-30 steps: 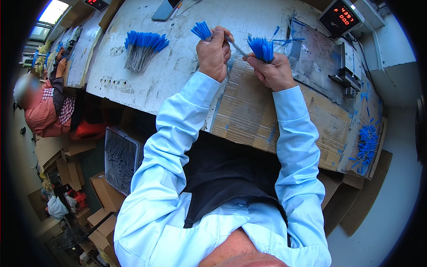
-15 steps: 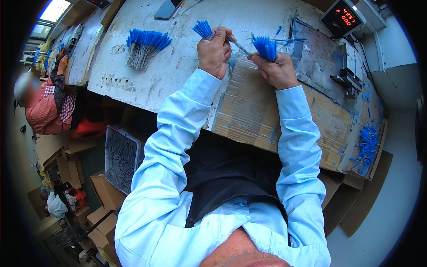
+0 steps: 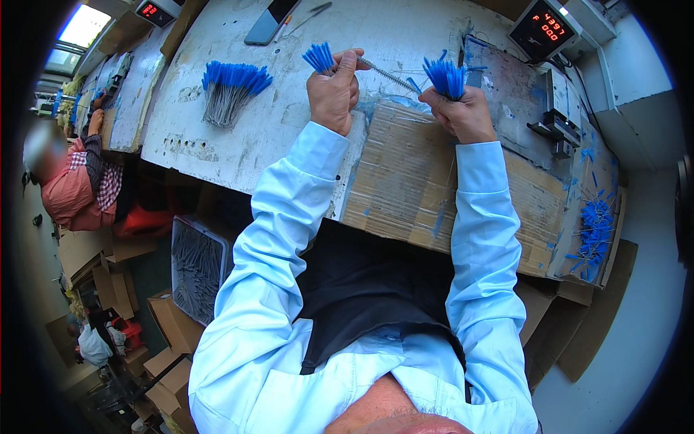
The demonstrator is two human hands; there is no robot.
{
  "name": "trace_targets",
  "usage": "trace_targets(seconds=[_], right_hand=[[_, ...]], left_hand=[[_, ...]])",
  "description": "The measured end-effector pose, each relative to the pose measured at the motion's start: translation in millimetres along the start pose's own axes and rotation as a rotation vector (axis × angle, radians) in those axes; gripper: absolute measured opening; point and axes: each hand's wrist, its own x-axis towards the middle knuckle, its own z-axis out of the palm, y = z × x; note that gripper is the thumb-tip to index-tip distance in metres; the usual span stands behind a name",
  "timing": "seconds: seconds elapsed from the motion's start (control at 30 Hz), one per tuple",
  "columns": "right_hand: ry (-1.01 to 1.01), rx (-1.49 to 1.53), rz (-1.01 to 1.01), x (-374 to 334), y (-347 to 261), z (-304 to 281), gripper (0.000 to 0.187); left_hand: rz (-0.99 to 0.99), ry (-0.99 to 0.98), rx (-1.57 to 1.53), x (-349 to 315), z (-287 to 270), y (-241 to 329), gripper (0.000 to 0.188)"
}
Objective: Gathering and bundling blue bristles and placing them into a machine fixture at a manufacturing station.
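Scuffed white worktop (image 3: 173, 116) fills the middle of a cluttered workroom, with a bin (image 3: 199, 264) of grey pieces below its near left edge. Along the near edge lies a flat sheet of brown cardboard (image 3: 405, 170); to its right, loose blue-tipped brushes (image 3: 596, 231) lie in a heap. By the cardboard's far edge, the right hand (image 3: 463, 114) is curled around a bundle (image 3: 444, 78) of blue-tipped brushes, blue ends pointing far and slightly left. To its left and a little farther, the left hand (image 3: 334, 92) is folded round a smaller bunch (image 3: 318, 58), blue ends also far and leaning left. Between the hands stretches a grey-bristled brush (image 3: 387, 74). Its long axis slants from the left hand's fingertips, far and left, toward the right hand's, nearer and right; whether the right fingers grip that end, I cannot tell. Well left of the left hand, a fanned pile (image 3: 237, 88) lies blue ends far. Beyond are a dark phone (image 3: 271, 23) and, far right, a red-lit display (image 3: 546, 30).
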Motion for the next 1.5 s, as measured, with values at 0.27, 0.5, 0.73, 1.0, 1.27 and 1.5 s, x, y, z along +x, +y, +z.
trace_targets(seconds=[0.27,0.5,0.73,1.0,1.27,1.5], right_hand=[[-0.027,0.062,0.083,-2.5,-10.1,-2.6,0.013],[-0.044,0.066,0.092,-3.0,-7.9,4.4,0.014],[0.016,0.027,0.020,-4.8,-6.6,22.7,0.014],[0.062,0.135,0.128,-3.9,-9.5,10.0,0.014],[0.072,0.137,0.095,-3.8,-6.4,3.6,0.016],[0.053,0.081,0.099,-4.6,-9.5,6.1,0.015]], left_hand=[[0.018,-0.188,0.067,0.3,1.6,-2.4,0.030],[0.023,-0.219,0.020,3.4,1.8,-5.3,0.022],[0.261,0.102,0.070,0.2,14.5,-21.9,0.017],[0.097,0.072,-0.002,10.4,-2.5,-4.7,0.025],[0.916,0.071,0.883,4.1,-1.0,-7.2,0.022],[0.940,-0.018,1.002,-2.3,5.3,6.2,0.027]])
